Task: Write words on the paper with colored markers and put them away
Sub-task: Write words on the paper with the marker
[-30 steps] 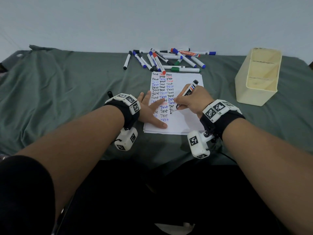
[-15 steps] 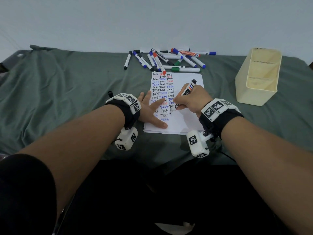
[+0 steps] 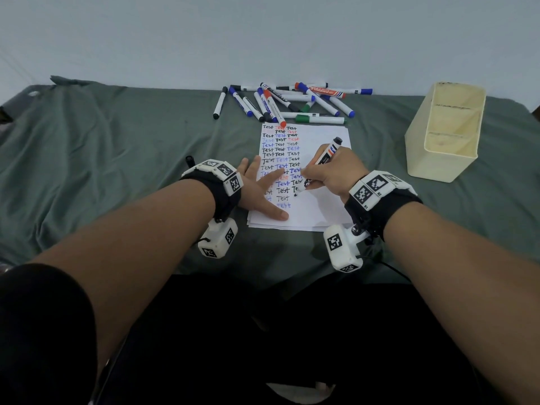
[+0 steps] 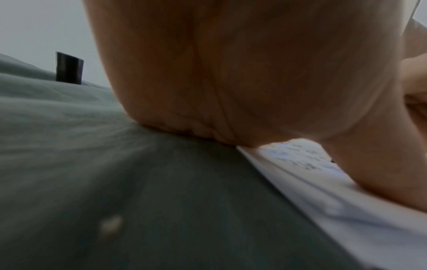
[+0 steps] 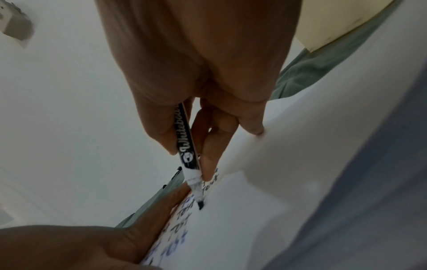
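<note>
While writing: head view, left hand [image 3: 260,197] flat, fingers spread on paper [image 3: 318,211] to stop slip; right hand [image 3: 333,173] pinching marker [image 3: 321,162]. Left wrist view: palm down at paper edge. Right wrist view: marker tip [image 5: 200,205] touching paper mid-word.

Left hand [image 3: 263,190] covers left column of words on paper [image 3: 321,206]; in left wrist view palm fills frame, fingers hidden, writing blurred; black marker [image 5: 186,146] upper barrel hidden inside right hand [image 5: 203,73]; cream box [image 5: 342,20] cut off by right wrist view's edge; pile of markers [image 3: 292,102] overlapping, labels mostly too small to read.
</note>
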Demonstrator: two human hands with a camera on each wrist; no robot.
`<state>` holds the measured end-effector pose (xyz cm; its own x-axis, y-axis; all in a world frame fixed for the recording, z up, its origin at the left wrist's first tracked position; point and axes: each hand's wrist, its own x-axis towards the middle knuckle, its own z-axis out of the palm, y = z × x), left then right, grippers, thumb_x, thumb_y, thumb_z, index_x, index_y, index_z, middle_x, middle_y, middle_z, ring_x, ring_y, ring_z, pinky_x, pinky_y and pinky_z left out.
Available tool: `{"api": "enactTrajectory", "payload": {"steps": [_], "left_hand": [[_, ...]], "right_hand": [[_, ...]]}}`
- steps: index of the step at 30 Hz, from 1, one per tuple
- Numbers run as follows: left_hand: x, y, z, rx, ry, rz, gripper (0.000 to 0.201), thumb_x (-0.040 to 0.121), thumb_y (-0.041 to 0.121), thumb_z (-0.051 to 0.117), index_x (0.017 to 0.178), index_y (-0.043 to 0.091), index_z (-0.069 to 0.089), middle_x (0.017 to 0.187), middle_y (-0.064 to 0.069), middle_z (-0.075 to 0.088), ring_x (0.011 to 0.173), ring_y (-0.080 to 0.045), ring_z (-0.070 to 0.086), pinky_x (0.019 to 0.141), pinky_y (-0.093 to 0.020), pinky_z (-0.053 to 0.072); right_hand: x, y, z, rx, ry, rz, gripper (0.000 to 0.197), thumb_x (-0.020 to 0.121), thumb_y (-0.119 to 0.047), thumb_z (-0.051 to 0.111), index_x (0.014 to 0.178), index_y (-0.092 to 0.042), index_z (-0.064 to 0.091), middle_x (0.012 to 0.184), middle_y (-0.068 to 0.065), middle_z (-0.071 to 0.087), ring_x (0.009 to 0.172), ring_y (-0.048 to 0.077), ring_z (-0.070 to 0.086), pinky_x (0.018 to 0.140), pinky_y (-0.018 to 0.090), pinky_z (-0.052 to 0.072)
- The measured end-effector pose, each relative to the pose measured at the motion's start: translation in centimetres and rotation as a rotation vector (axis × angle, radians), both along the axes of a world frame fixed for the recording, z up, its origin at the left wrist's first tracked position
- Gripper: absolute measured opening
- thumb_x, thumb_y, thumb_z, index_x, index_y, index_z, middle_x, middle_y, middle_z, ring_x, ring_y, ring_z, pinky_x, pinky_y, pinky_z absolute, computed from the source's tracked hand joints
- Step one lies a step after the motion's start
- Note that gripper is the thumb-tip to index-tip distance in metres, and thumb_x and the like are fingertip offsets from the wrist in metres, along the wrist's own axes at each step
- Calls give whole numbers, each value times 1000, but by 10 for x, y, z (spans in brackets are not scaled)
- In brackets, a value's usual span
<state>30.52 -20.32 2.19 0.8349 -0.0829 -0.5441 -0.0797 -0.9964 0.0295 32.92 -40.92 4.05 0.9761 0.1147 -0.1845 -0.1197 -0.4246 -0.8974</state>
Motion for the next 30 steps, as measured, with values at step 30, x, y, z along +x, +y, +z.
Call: {"api": "enactTrajectory", "payload": {"steps": [30], "left_hand": [[1, 2, -2, -17, -10, 4, 133, 25, 110, 40, 133, 67, -24, 158, 3, -36, 146, -30, -29, 116, -58, -12]], "right_hand": [[-1, -5, 0, 11, -3, -37, 19, 68, -7, 80, 79, 4, 70, 78, 18, 76, 72, 32, 77, 76, 56, 62]]}}
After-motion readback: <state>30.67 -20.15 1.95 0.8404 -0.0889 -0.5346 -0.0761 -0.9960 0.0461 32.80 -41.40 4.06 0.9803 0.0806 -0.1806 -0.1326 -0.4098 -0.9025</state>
